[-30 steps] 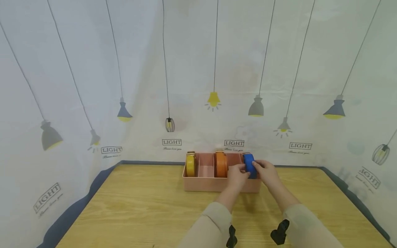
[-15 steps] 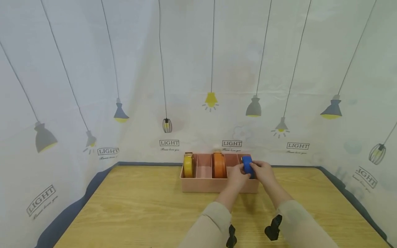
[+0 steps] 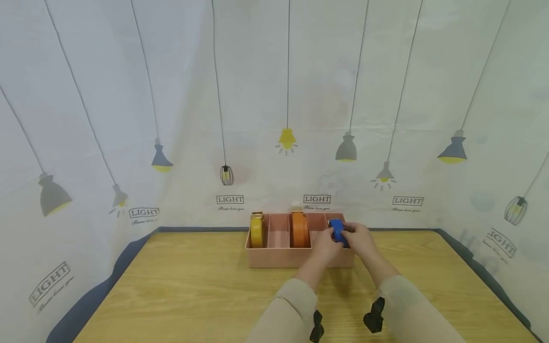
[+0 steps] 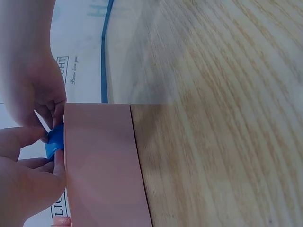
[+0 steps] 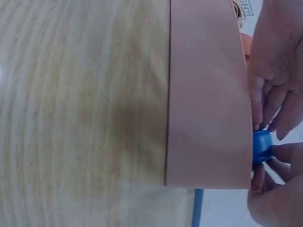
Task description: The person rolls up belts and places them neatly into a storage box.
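A rolled blue belt (image 3: 337, 229) sits in the right-end compartment of a pink divided box (image 3: 279, 258), its top near the rim. My left hand (image 3: 325, 245) pinches its left side, thumb near the front rim. From the other side, my right hand (image 3: 359, 237) grips the roll with thumb and fingers. In the left wrist view, part of the blue belt (image 4: 55, 142) shows between both hands, above the box's front wall. The right wrist view has the same blue belt (image 5: 262, 146) between the fingertips. Its lower part is hidden by the box and hands.
A rolled yellow belt (image 3: 257, 231) with a gold buckle stands in the box's left-end compartment. Near the middle is a rolled orange belt (image 3: 299, 230). The box stands on a wooden table (image 3: 184, 281), close to the lamp-printed backdrop (image 3: 257, 95).
The blue belt has sunk slightly lower in its compartment and tilted, with both hands still holding it. The whole head view has shifted a little.
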`<state>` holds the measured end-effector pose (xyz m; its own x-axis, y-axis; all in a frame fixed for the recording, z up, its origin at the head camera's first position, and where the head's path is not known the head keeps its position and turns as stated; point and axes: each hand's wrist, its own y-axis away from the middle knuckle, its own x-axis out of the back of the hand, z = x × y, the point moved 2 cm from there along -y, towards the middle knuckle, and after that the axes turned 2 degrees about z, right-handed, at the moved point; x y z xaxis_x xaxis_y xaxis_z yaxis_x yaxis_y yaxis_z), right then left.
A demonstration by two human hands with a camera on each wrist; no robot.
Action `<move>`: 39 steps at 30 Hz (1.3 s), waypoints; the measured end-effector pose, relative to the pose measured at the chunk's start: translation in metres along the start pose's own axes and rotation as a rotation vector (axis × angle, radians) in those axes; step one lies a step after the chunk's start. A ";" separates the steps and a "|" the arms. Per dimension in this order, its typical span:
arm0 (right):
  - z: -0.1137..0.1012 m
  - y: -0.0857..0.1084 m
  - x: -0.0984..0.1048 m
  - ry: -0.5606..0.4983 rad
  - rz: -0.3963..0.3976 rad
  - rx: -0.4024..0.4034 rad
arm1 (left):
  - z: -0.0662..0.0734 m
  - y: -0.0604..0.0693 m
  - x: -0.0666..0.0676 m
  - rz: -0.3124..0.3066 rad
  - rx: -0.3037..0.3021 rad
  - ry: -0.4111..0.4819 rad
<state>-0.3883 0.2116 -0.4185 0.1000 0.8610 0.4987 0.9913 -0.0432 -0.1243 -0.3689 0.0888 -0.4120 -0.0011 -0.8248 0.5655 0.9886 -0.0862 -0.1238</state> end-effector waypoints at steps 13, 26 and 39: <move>0.014 -0.002 -0.006 0.058 0.046 0.015 | -0.001 -0.001 -0.001 -0.007 0.025 0.007; 0.013 -0.003 0.001 0.142 0.039 0.050 | -0.001 0.001 0.007 -0.007 0.011 0.045; 0.005 0.004 0.012 0.257 0.077 0.145 | 0.000 0.011 0.028 -0.036 -0.065 -0.029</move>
<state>-0.3835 0.2244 -0.4169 0.2111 0.7010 0.6812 0.9592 -0.0143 -0.2824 -0.3578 0.0645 -0.3980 -0.0308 -0.8039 0.5940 0.9760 -0.1524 -0.1557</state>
